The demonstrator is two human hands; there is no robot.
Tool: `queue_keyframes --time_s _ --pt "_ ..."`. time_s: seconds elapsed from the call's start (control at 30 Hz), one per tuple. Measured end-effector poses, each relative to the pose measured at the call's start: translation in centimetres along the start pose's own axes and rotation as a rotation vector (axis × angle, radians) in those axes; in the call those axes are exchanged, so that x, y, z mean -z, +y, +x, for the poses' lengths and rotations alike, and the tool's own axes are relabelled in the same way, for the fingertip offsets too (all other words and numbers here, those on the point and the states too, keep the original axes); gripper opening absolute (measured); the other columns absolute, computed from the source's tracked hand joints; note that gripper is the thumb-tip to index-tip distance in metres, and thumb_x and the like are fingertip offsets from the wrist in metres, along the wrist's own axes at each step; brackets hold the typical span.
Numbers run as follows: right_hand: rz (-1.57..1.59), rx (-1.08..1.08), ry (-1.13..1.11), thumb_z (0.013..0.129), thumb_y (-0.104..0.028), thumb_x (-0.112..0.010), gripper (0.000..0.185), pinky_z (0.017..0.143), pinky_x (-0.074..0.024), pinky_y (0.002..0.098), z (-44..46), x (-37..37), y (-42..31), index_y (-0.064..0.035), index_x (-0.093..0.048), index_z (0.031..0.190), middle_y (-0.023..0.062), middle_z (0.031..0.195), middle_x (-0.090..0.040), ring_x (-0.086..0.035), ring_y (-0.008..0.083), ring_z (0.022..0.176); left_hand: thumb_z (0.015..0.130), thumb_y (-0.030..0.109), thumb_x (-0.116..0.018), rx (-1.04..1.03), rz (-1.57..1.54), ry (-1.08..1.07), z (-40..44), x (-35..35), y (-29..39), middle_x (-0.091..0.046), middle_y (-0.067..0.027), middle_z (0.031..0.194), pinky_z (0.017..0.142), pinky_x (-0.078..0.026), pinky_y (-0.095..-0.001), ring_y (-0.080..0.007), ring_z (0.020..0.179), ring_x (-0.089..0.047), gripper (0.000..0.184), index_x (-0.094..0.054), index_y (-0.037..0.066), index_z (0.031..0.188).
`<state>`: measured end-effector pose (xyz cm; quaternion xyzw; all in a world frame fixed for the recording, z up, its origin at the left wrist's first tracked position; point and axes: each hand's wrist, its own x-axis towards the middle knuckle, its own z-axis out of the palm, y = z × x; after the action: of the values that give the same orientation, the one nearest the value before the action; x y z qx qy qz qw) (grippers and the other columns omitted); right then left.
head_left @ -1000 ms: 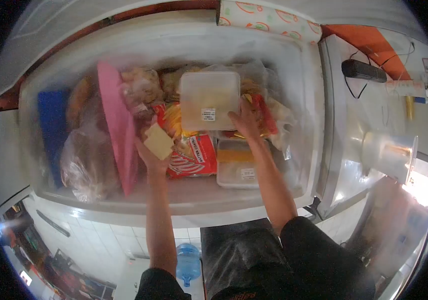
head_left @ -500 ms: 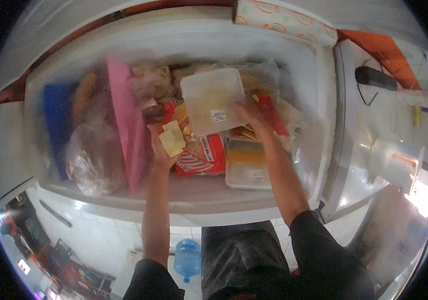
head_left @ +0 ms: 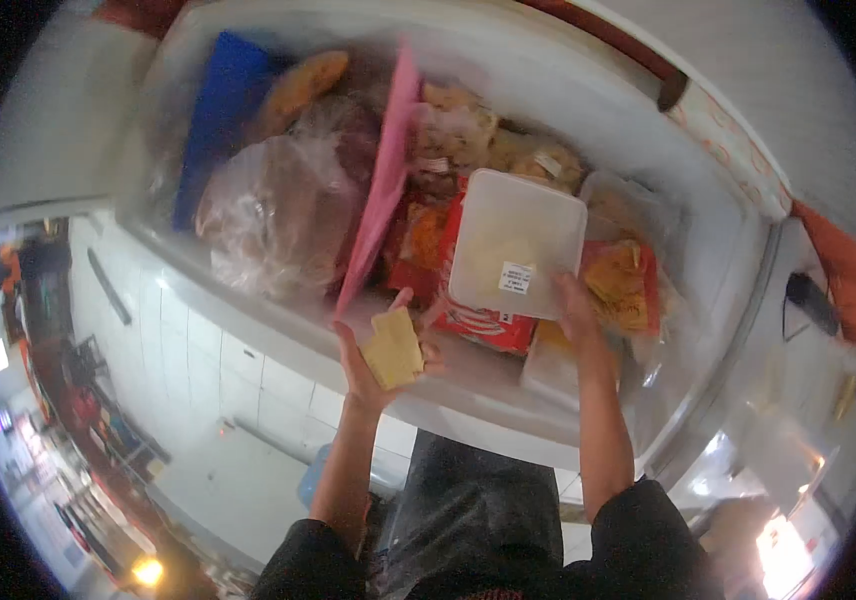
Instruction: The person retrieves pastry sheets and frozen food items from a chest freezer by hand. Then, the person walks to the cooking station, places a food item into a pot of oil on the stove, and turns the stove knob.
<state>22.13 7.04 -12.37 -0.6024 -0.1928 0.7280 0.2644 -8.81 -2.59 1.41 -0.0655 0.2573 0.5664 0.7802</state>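
Pale yellow slices, apparently cheese, rest on the palm of my left hand, whose thumb and fingers curl up around them. My right hand grips the lower right edge of a translucent lidded container with a white label. Beneath the container lies a red bag, partly covered. A second translucent container sits lower, partly behind my right forearm. To the right of my right hand is a red and yellow packet.
The white chest freezer surrounds everything. Inside are a pink divider, a blue panel, a clear plastic bag and bagged food. Its front wall runs below my hands. A blue water bottle stands on the floor side.
The view has turned and shifted left. My left hand has moved back toward the freezer's front edge with the slices. My right hand still holds the container, now over the red bag.
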Motion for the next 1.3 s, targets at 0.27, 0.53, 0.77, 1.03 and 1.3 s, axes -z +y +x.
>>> queue_keyframes --time_s 0.27,0.53,0.77,1.03,1.3 --pt "-0.117 0.32 -0.008 0.08 -0.022 -0.069 0.085 0.113 -0.0277 0.0395 3.0 -14.1 -0.1 -0.0076 -0.023 0.15 0.0203 0.148 -0.033 -0.037 0.0325 0.135 0.068 0.09 -0.043 -0.098 -0.229 0.081 -9.4 0.4 -2.2 -0.027 -0.0303 0.149 0.077 -0.05 -0.0663 -0.0457 0.09 -0.062 0.109 -0.028 0.02 0.15" --pt "-0.452 0.502 0.14 0.085 -0.033 -0.067 0.085 0.111 -0.0308 0.0446 8.3 -15.7 2.5 0.0053 -0.022 0.146 0.0297 0.142 -0.038 -0.039 0.0411 0.132 0.074 0.086 -0.04 -0.133 -0.276 0.046 -10.2 0.0 -3.6 -0.028 -0.0315 0.148 0.078 -0.049 -0.0697 -0.0484 0.095 -0.061 0.104 -0.024 0.018 0.151" --pt "-0.863 0.744 0.466 0.086 -0.03 -0.069 0.059 0.094 -0.0461 0.0437 0.8 -12.2 -1.2 -0.0008 -0.046 0.131 0.0234 0.119 -0.057 -0.056 0.038 0.112 0.077 0.085 -0.039 -0.083 -0.18 -0.022 -9.7 -1.6 -4.4 -0.028 -0.0307 0.148 0.078 -0.051 -0.0683 -0.0481 0.1 -0.059 0.101 -0.024 0.017 0.15" --pt "-0.92 0.763 0.528 0.095 -0.02 -0.057 0.027 0.085 -0.0504 0.032 -12.0 7.6 -2.3 -0.0059 -0.059 0.118 0.008 0.106 -0.065 -0.064 0.0191 0.093 0.073 0.087 -0.042 0.012 -0.162 -0.06 -8.2 -1.9 -6.8 -0.025 -0.031 0.149 0.083 -0.047 -0.0705 -0.0491 0.106 -0.057 0.106 -0.023 0.017 0.151" --pt "-0.932 0.629 0.287 0.095 -0.022 -0.058 0.029 0.076 -0.0503 0.0349 -15.6 21.2 -1.4 0.0031 -0.063 0.109 0.013 0.092 -0.064 -0.061 0.0238 0.085 0.068 0.089 -0.044 -0.357 -0.299 -0.322 -6.6 -6.3 -16.5 -0.008 -0.0267 0.156 0.097 -0.045 -0.059 -0.041 0.116 -0.055 0.115 -0.015 0.019 0.153"
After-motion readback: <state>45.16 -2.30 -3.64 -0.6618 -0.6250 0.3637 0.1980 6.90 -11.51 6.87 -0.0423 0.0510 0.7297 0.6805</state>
